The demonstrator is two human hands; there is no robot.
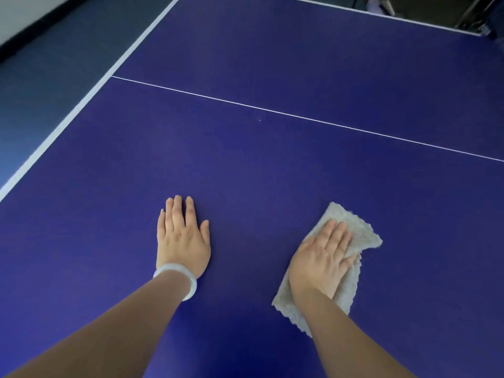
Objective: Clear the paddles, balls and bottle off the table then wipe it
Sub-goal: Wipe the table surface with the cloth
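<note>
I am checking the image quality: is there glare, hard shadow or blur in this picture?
Head view: light is soft, only a faint sheen on the table; weak shadows beside the left hand and the right hand on the cloth; far objects are blurred.

1. Floor [54,77]: dark blue-grey, smooth, evenly lit, at left of view.
2. Wall [16,9]: pale, upper left corner; black skirting [27,31] along its base.
3. Upper right: dark metal frame [469,12], details indistinct.
</note>
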